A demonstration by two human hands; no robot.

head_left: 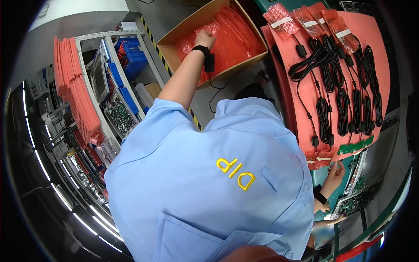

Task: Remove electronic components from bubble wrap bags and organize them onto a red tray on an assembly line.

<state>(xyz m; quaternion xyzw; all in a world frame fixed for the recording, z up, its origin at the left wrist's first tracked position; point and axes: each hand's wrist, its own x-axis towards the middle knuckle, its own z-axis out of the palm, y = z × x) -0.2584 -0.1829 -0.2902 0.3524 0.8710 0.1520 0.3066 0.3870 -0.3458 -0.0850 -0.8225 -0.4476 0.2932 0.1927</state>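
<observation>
My left hand (204, 39), with a black band on its wrist, reaches into a cardboard box (185, 32). Its fingers are curled onto one of the red bubble-wrap bags (231, 41) that fill the box. On the right, my right hand (335, 174) is at the near edge of a pink sheet (301, 126), fingers apart, with nothing visible in it. Close to it are small red bags (321, 157) and green circuit boards (355, 146). Several bundled black cables (342, 111) lie across the sheet, with more red bubble-wrap bags (312, 24) on their far ends.
A shelf rack (144, 56) with blue bins (134, 61) stands at the left, beside stacked pink sheets (74, 83). Yellow-black tape (150, 37) marks the floor. At the lower right, a co-worker's arm (334, 220) is near circuit boards (351, 203).
</observation>
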